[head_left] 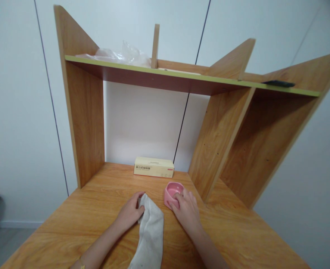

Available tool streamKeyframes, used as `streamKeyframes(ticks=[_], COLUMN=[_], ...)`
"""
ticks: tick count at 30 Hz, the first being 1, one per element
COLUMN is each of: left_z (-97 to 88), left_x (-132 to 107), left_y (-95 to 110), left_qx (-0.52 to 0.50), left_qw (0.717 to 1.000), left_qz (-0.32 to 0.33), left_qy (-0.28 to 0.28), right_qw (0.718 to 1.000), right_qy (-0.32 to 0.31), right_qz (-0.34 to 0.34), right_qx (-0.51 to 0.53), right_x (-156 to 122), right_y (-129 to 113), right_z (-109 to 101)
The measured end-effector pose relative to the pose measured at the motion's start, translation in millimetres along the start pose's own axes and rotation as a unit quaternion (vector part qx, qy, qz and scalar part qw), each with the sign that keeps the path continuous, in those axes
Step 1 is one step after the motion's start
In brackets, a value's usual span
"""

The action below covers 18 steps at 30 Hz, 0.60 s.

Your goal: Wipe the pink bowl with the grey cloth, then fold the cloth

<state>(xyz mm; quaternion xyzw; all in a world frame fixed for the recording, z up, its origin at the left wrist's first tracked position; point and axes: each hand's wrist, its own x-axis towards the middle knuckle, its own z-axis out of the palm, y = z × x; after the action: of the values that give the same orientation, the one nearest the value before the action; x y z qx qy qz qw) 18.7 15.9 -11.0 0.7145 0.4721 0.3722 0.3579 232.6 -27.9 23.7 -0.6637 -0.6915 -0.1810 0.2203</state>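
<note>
A pink bowl (169, 198) with angular sides rests on the wooden desk, right of the middle. My right hand (186, 209) grips its near right rim, with the thumb over the edge into the bowl. To the left lies a long light-grey cloth (151, 231), stretching toward the front of the desk. My left hand (130, 211) pinches the upper left end of this cloth between thumb and fingers. Cloth and bowl are apart, with a strip of desk between them. Inside the bowl I make out no contents.
A cream cardboard box (153, 167) stands at the back of the desk (111, 186). Wooden uprights (88, 123) carry a shelf (181, 79) above, with clear plastic bags (125, 55) at its left and a flat dark object (278, 83) at its right.
</note>
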Motion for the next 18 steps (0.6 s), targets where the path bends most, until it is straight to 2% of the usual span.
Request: streamKeyframes(ticks=[5, 9, 11, 15, 18], left_z=[2.4, 1.5, 0.4, -2.0, -2.9], left_x=[4, 5, 4, 3, 2], left_y=[-5, -4, -1, 5, 8], left_qx=[-0.017, -0.003, 0.01, 0.03, 0.037], left_qw=[0.999, 0.999, 0.999, 0.998, 0.998], left_qz=[0.018, 0.031, 0.035, 0.044, 0.043], left_qy=[0.025, 0.039, 0.04, 0.031, 0.037], right_qw=[0.999, 0.989, 0.983, 0.97, 0.95], right_qy=[0.043, 0.08, 0.054, -0.047, -0.09], right_qz=[-0.007, -0.046, -0.07, -0.091, -0.18], right_qx=[0.024, 0.112, 0.162, 0.219, 0.237], right_x=[-2, -4, -3, -8, -27], right_y=[-3, -12, -19, -37, -54], right_z=[-3, -5, -12, -38, -45])
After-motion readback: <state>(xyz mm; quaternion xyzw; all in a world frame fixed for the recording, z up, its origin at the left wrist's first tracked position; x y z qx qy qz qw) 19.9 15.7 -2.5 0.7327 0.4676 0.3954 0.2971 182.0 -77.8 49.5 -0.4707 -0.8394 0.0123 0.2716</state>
